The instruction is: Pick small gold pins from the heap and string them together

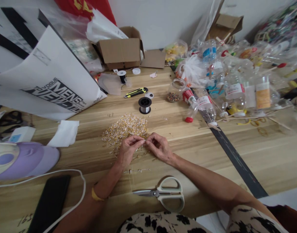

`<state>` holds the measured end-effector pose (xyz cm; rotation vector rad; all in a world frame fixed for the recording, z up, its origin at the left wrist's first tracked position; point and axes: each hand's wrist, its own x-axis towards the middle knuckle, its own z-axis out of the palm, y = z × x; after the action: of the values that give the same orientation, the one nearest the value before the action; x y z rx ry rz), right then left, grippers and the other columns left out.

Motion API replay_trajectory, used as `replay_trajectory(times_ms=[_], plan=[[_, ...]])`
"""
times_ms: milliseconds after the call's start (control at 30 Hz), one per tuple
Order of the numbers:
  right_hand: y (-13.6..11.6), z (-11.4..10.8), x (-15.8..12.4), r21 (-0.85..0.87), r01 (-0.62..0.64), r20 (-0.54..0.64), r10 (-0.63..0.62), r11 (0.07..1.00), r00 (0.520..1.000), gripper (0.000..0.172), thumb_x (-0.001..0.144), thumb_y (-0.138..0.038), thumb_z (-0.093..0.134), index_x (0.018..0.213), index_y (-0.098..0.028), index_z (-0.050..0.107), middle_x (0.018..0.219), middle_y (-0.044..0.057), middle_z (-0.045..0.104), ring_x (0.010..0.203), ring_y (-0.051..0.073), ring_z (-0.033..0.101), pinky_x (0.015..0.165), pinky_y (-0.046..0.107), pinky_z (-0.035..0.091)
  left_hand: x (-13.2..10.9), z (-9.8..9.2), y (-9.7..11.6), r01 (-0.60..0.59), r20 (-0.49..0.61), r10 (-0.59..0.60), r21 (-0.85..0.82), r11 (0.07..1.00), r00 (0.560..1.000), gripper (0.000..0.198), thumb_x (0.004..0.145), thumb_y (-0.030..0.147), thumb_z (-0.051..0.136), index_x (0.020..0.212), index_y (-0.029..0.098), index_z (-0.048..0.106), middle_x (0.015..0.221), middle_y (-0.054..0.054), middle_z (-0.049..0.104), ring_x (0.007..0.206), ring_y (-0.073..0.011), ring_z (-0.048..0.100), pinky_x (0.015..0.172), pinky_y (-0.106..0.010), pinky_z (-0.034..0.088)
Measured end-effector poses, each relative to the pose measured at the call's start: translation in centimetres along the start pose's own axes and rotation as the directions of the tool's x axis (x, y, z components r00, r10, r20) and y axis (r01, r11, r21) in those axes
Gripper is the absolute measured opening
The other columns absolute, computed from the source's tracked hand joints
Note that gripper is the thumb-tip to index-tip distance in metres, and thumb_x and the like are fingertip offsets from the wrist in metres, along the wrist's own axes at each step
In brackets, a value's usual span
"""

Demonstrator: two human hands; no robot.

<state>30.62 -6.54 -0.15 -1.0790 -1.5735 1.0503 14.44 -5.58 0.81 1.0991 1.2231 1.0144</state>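
Gold beads [125,129] lay heaped on the wooden table [235,142], just beyond our hands, and one tiny piece, too small to identify, was pinched where our fingertips met. Our left hand [129,150] had thumb and forefinger closed on that piece, the other fingers curled; our right hand [159,148] met it tip to tip, likewise pinched shut, and whether it gripped the same piece we could not tell. Below the hands a short beaded strand [136,170] lay flat on the wood, apart from the heap. Nearer our body rested a pair of white-handled scissors [165,193], blades pointing left. Beyond the heap stood a spool of wire [144,105], and past it a yellow-and-black utility knife [136,92]. To the right stood a glass jar [175,91] holding dark beads, beside a clutter of plastic bottles [235,90]. A folded white tissue [64,132] lay to the left.
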Motion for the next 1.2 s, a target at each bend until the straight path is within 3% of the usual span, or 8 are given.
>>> replay_trajectory(times_ms=[367,1200], plan=[[0.31,-0.02,0.00,0.005,0.056,-0.012,-0.056,0.998,0.998,0.014,0.087,-0.025,0.055,0.077,-0.016,0.055,0.066,-0.001,0.052,0.056,0.009,0.045,0.051,0.021,0.036,0.03,0.19,0.25,0.021,-0.020,-0.021,-0.021,1.000,1.000,0.013,0.062,0.025,0.076,0.068,0.017,0.070,0.068,0.000,0.070,0.066,-0.0134,0.061,0.066,-0.024,0.048],[0.16,-0.04,0.06,0.001,0.052,-0.008,-0.052,0.999,0.999,0.015,0.088,-0.027,0.056,0.077,-0.017,0.056,0.065,-0.001,0.053,0.056,0.009,0.045,0.050,0.021,0.035,0.12,0.07,-0.07,0.031,-0.006,-0.031,-0.037,0.999,0.999,0.011,0.064,0.024,0.076,0.070,0.017,0.070,0.068,0.001,0.069,0.065,-0.0115,0.060,0.064,-0.021,0.046]])
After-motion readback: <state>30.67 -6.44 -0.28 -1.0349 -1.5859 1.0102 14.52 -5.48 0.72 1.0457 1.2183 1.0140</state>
